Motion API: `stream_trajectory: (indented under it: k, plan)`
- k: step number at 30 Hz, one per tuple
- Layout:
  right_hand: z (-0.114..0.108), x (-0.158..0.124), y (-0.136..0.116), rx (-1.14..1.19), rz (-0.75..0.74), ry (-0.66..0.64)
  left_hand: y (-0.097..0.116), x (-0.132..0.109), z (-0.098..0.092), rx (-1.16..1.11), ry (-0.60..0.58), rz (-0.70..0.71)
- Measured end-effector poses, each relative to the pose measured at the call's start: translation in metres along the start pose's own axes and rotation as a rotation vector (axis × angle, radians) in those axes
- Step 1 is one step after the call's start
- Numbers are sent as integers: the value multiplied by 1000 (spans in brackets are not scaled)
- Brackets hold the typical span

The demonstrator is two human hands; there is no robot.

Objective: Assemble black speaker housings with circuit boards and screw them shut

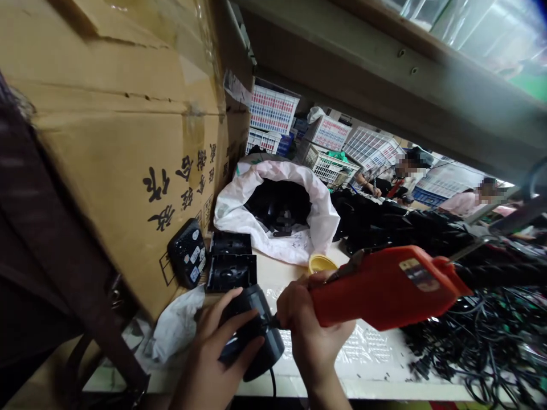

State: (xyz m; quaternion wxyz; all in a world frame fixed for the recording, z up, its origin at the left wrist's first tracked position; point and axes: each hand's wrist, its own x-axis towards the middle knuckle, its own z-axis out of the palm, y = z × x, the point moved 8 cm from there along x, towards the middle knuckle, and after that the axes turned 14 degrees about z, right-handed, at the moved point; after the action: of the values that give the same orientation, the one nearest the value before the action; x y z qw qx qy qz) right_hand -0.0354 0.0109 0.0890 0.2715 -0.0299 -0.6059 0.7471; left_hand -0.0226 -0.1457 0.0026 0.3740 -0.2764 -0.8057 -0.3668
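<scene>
My left hand [213, 347] is closed around a black rounded plastic housing [273, 346], and a thin black cable hangs from its underside. An orange-red electric screwdriver [380, 290] lies across the view, gripped near its front end by my right hand [310, 322]. Its dark tip meets the side of the housing facing it; the screw, if there is one, is too small to make out. Just beyond my right hand stands a small yellow cup [321, 263], partly hidden. Two black plastic panels [232, 272] lie on the table [273, 256] past the housing.
A large cardboard box [119, 159] walls off the left. Behind the panels sits a white sack [273, 245] of black parts. Tangled black cables [478, 336] cover the right side. A shelf beam [363, 85] crosses overhead. Two people [405, 176] are in the background near stacked crates [273, 111].
</scene>
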Motion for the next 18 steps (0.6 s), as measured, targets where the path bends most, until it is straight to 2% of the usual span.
stream_trajectory:
  k: [7, 10, 12, 15, 18]
  plan:
    - [5, 2, 29, -26, 129, -106, -17, -14, 6, -110, -3, -202]
    - [13, 6, 26, 15, 171, -162, -26, -20, 13, -154, -54, -257]
    - [12, 15, 16, 86, 190, -166, -30, -21, 13, -167, -38, -237]
    - [-8, 31, -5, 215, 183, -93, -39, -19, 9, -170, -10, -201]
    - [-48, 36, -16, 122, 140, 72, -45, -12, 7, -193, 0, -194]
